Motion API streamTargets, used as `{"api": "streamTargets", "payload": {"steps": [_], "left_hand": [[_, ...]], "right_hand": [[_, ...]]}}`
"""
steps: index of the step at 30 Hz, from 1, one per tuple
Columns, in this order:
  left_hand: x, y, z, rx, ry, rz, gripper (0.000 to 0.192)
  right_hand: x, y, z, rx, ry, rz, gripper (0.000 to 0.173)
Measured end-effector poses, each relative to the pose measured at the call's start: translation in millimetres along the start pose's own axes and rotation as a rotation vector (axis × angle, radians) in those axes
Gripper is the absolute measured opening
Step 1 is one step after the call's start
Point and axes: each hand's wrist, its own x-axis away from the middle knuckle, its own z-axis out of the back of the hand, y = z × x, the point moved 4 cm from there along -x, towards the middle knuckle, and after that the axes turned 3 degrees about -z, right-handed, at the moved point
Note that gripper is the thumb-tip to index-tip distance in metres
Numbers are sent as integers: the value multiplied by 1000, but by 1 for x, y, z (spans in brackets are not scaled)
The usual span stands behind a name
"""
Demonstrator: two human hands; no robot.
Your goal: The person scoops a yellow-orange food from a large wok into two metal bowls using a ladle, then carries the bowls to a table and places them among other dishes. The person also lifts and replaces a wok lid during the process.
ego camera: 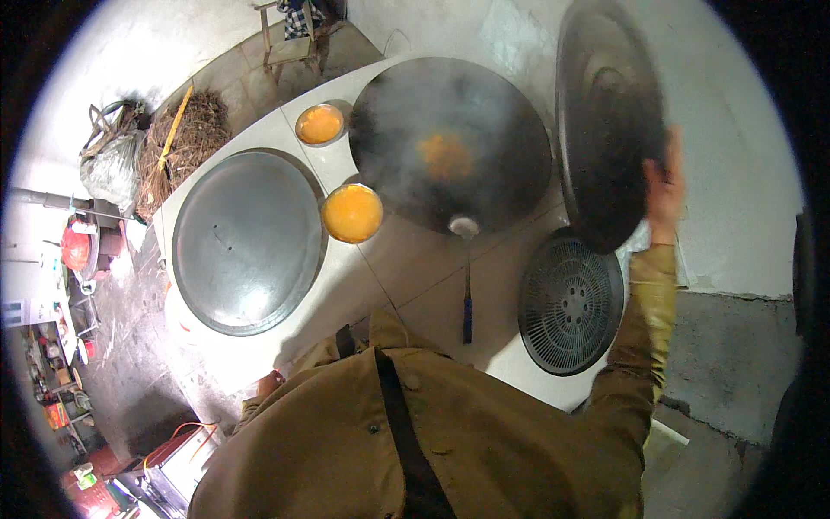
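My right hand [666, 188] is raised at the right edge of a large dark round lid [609, 117], which stands tilted near the wall; the hand is blurred, so its grip is unclear. Left of the lid, a big dark wok [389, 130] steams, with orange food [446, 157] at its middle. A ladle [467, 285] with a blue handle lies with its head over the wok's near rim. Two bowls of orange-yellow contents, one nearer [352, 213] and one farther [319, 124], stand left of the wok. My left hand [270, 383] is low at the counter's near edge, partly hidden by my sleeve.
A large grey round lid [249, 243] lies on the left of the tiled counter [415, 279]. A dark slotted plastic basket [572, 303] rests at the right. Beyond the counter are a pile of dry brushwood [188, 136], a plastic bag [113, 172] and a wooden chair [290, 50].
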Motion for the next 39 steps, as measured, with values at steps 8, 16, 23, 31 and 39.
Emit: {"api": "streamTargets", "payload": {"steps": [8,16,23,31,39], "left_hand": [[17,-28,-78,138,66,-112,36],[116,-25,-126,538,135,406,39],[156,-30,-146,239,148,450,36],[103,40,-69,350,384,55,30],[2,288,60,1122,144,-382,28]], "right_hand": [[126,-29,-332,390,-478,207,62],[149,17,-456,573,-611,157,58],[111,23,-491,710,-637,257,51],[87,40,-436,459,-453,73,48],[98,61,-387,-26,-528,-342,30]]}}
